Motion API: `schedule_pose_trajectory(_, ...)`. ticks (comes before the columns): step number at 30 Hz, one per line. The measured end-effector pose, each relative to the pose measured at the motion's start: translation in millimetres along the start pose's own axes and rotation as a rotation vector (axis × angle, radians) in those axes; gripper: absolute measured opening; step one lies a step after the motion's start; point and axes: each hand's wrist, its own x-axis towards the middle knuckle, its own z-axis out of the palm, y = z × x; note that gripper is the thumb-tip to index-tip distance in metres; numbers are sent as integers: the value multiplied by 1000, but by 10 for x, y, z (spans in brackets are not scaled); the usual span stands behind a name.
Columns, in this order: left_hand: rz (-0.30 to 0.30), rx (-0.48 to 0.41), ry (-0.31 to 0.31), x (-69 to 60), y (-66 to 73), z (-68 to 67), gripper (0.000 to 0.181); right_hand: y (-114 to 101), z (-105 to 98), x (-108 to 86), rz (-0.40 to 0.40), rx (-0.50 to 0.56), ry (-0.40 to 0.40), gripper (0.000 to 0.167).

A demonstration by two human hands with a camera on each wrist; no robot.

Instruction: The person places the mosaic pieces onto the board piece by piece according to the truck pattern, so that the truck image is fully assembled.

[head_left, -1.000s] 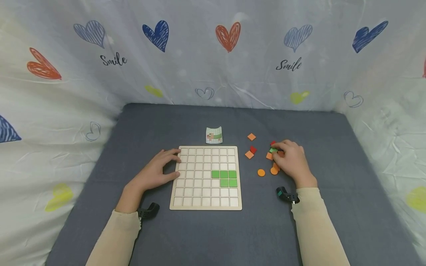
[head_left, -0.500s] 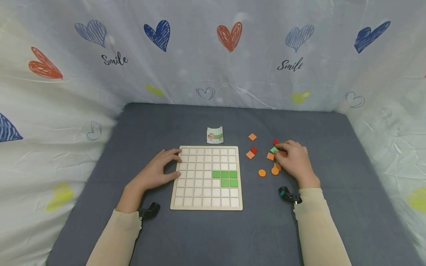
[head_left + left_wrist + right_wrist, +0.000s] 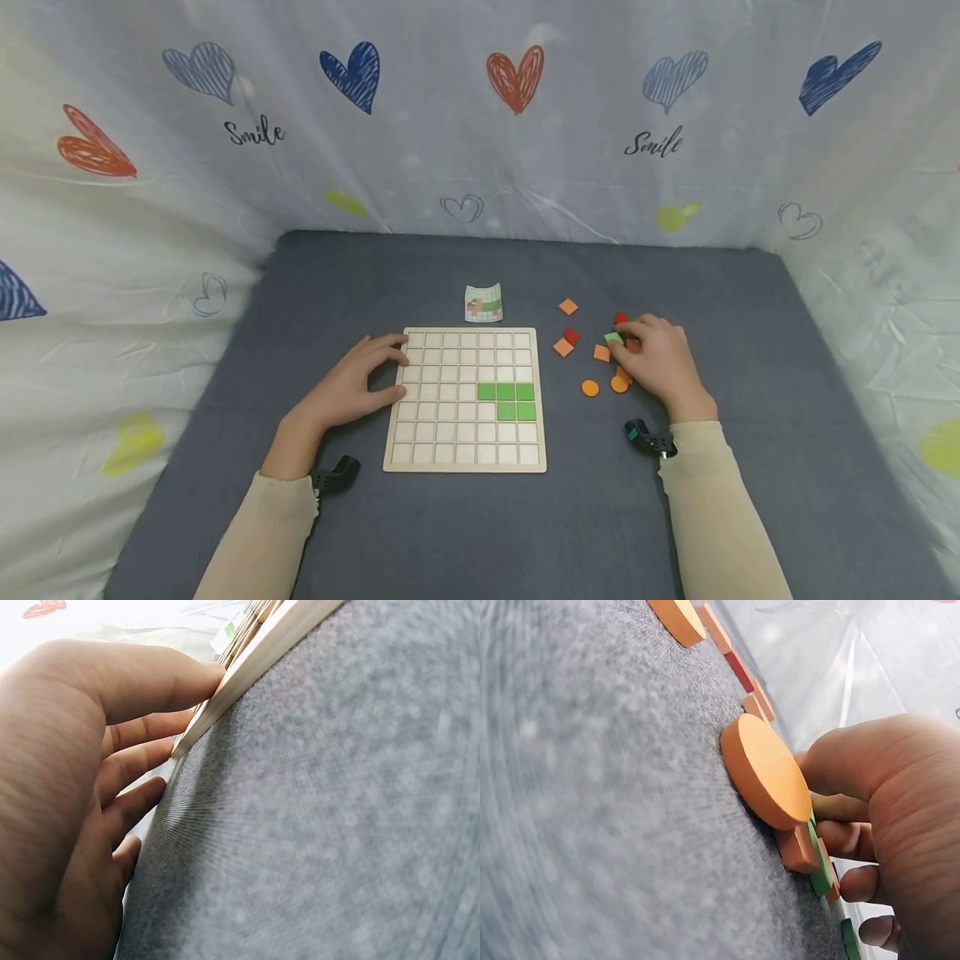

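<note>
In the head view my left hand rests at the left edge of a light wooden grid board. Its thumb and fingers are spread and touch the frame, as the left wrist view also shows. Several green square tiles fill cells at the board's right side. Right of the board, my right hand pinches a green square tile between thumb and index finger, over a loose cluster of pieces. An orange square lies just left of the thumb. In the right wrist view an orange disc partly hides the fingertips.
A small printed grid card lies behind the board. Loose orange squares, a red tile and an orange disc lie between board and right hand. Another red tile sits behind the fingers. A curtain closes the back.
The right hand shifted slightly right, then back left with the green tile at its fingertips. The orange square near the thumb slid a little left. The left hand and board stayed put.
</note>
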Motion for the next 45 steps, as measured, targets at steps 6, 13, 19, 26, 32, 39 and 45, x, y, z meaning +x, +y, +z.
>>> schedule_pose_trajectory(6, -7, 3, -14, 8, 15, 0, 39, -16, -8, 10, 13, -10, -7, 31)
schedule_pose_trajectory(13, -7, 6, -16, 31, 25, -11, 38, -46, -30, 5, 25, -19, 2, 35)
schedule_pose_trajectory(19, -16, 9, -16, 22, 25, -21, 38, -33, -17, 22, 16, -17, 0, 33)
schedule_pose_trajectory(26, -19, 7, -17, 20, 33, -25, 37, -35, -15, 36, 26, 2, -4, 33)
schedule_pose_trajectory(32, -14, 3, -19, 19, 27, -21, 37, -70, -10, 62, 27, 20, -6, 29)
schedule_pose_trajectory(39, -18, 8, -15, 19, 19, -25, 37, -199, -29, 110, -44, 44, 25, 26)
schedule_pose_trajectory(45, -23, 14, -24, 10, 27, -31, 38, -402, -76, 152, -105, 43, 24, 25)
